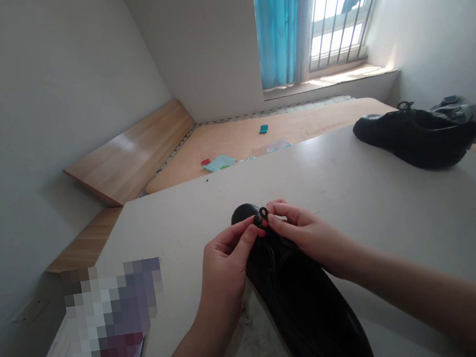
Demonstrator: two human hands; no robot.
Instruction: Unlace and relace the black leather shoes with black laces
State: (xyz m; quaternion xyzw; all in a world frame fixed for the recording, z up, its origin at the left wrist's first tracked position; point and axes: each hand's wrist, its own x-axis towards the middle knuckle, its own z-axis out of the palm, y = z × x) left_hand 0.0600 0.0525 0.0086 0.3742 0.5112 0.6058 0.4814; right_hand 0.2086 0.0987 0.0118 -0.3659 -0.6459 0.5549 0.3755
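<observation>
A black leather shoe (pixel 306 305) lies on the white table (pixel 394 209) right in front of me, toe pointing away. Both my hands are over its laces. My left hand (pixel 225 270) pinches the black shoelace (pixel 262 216) between thumb and finger, where a small loop stands up. My right hand (pixel 306 234) grips the lace from the other side, fingertips touching the same loop. The rest of the lacing is hidden under my hands.
A second black shoe (pixel 415 137) lies at the table's far right, with a grey cloth (pixel 465 112) behind it. A blurred flat item (pixel 111 322) sits near the left edge. Beyond are a bare wooden bed base (pixel 258 136) with small objects, a blue curtain and a barred window.
</observation>
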